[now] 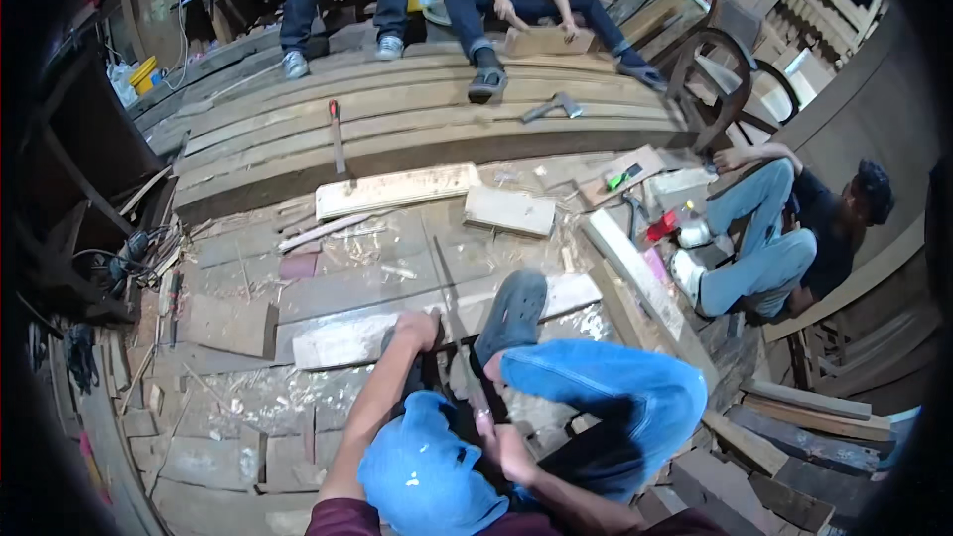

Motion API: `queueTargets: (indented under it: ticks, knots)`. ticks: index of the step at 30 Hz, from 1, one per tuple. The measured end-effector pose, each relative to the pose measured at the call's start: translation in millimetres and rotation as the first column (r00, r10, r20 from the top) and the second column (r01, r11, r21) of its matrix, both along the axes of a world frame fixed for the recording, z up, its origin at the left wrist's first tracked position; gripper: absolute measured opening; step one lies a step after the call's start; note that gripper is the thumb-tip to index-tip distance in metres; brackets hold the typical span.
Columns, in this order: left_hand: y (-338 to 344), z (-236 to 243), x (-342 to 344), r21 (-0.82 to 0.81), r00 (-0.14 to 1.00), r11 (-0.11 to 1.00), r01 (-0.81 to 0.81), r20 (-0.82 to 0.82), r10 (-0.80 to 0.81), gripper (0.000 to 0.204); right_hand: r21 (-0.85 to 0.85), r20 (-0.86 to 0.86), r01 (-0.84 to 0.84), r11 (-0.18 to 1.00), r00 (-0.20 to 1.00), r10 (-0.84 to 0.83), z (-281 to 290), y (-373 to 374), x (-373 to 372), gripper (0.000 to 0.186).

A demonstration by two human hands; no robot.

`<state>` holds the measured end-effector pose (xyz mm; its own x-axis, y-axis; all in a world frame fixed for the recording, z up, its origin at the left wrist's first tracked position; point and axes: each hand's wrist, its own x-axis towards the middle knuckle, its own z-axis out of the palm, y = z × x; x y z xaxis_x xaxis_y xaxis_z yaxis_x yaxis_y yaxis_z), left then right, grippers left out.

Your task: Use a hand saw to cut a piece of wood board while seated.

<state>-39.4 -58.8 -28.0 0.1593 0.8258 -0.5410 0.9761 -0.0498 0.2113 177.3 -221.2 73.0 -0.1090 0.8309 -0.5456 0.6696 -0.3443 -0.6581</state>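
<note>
A long pale wooden board (342, 339) lies across the floor in front of me. My left hand (419, 329) is closed over it, left of my foot in a dark clog (518, 310), which presses on the board. Closed round the pinkish handle of a handsaw (447, 288), my right hand (511, 454) is low and close to my body. The narrow blade slants up and away, crossing the board between my left hand and the clog. My bent knee in blue jeans (596, 382) is at the right. Where the teeth meet the wood is too blurred to tell.
Thick stacked planks (268, 144) span the far side, bearing a hammer-like tool (554, 109) and a chisel-like tool (337, 134). Two people sit beyond them; another person (784, 228) crouches at right. A wooden block (509, 210), another block (228, 326) and shavings lie around the board.
</note>
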Motion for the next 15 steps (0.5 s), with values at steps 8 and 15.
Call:
queueTargets:
  ticks: [8,15]
  knots:
    - [20,11,0,0.056,0.991,0.994,-0.097,0.093,0.091,0.038,0.114,-0.153,0.114,0.987,0.984,-0.096,-26,36,-23,0.061]
    - [15,20,-6,0.016,1.0,0.999,-0.031,0.004,0.031,0.037,-0.057,-0.189,0.107,0.993,0.975,-0.116,-18,29,-18,0.062]
